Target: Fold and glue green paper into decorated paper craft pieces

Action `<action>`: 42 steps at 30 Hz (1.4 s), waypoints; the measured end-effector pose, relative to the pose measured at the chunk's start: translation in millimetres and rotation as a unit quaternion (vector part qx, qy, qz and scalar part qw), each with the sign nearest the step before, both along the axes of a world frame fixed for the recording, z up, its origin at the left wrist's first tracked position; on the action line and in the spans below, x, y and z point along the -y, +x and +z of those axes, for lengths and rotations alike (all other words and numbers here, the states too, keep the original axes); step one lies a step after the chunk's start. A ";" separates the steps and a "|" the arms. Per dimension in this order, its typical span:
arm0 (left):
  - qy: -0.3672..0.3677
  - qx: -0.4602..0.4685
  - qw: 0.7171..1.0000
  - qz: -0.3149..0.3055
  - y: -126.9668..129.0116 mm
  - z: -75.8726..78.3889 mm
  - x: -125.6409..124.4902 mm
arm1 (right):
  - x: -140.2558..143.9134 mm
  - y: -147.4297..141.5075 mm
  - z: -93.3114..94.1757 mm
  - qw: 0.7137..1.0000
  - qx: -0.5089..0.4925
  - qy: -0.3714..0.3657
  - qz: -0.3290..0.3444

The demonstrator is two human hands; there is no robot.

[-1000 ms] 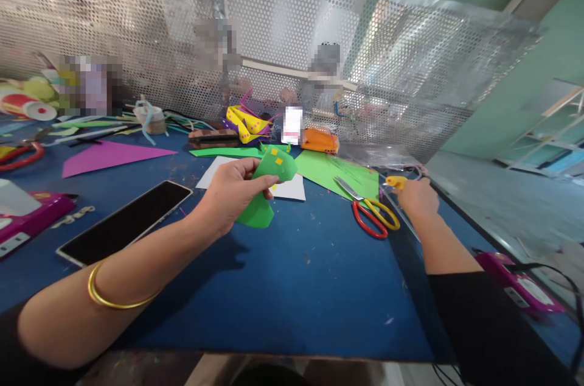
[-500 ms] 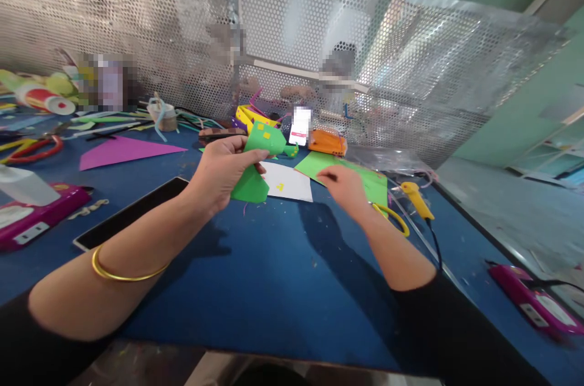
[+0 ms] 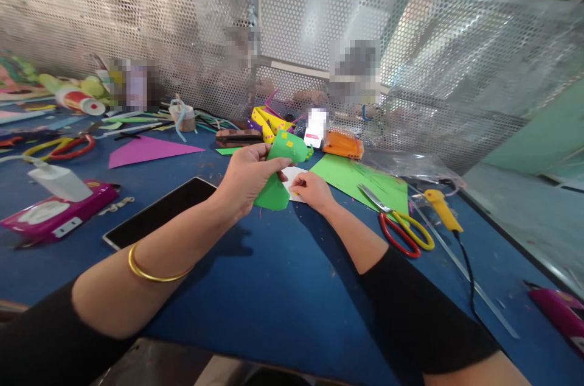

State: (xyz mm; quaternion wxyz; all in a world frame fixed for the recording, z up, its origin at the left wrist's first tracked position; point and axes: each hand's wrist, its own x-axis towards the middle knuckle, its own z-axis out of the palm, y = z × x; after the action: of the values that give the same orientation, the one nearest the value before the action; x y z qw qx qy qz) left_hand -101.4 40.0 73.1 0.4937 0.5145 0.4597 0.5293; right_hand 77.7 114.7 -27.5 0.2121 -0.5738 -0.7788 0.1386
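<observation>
My left hand (image 3: 249, 182) is closed on a curled green paper strip (image 3: 272, 192) with small yellow squares stuck on its upper part. Below and to the right of it lies a white card (image 3: 298, 174), partly covered by my hands. My right hand (image 3: 314, 190) rests over this card with thumb and fingertips pinched together. A bit of yellow shows by those fingertips; whether they grip it is too small to tell. Right of my right hand, scissors (image 3: 387, 210) with red and yellow handles lie part open across a light green sheet (image 3: 365, 179).
Left of my arm are a black tablet-like device (image 3: 159, 212) and a purple power strip (image 3: 59, 209) with a white plug. A purple sheet (image 3: 150, 151), an orange pouch (image 3: 343, 145) and a lit phone (image 3: 316, 127) lie farther back. A yellow glue gun (image 3: 442, 209) lies right, before a perforated metal screen (image 3: 301, 27).
My right hand has moved left from above the green sheet onto the white card, uncovering the scissors. My left hand keeps the green strip. The view has turned slightly left.
</observation>
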 end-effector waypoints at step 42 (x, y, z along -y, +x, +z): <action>0.043 -0.154 0.983 -0.088 26.1 -28.8 28.2 | 142.0 20.4 56.1 0.888 -0.437 0.106 -0.099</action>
State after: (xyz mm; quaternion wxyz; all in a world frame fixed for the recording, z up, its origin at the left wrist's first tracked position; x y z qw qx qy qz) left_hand -75.3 11.8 44.3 0.4389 0.6489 0.4602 0.4176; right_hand 98.1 -27.3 28.5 0.6032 -0.5035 -0.5563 0.2704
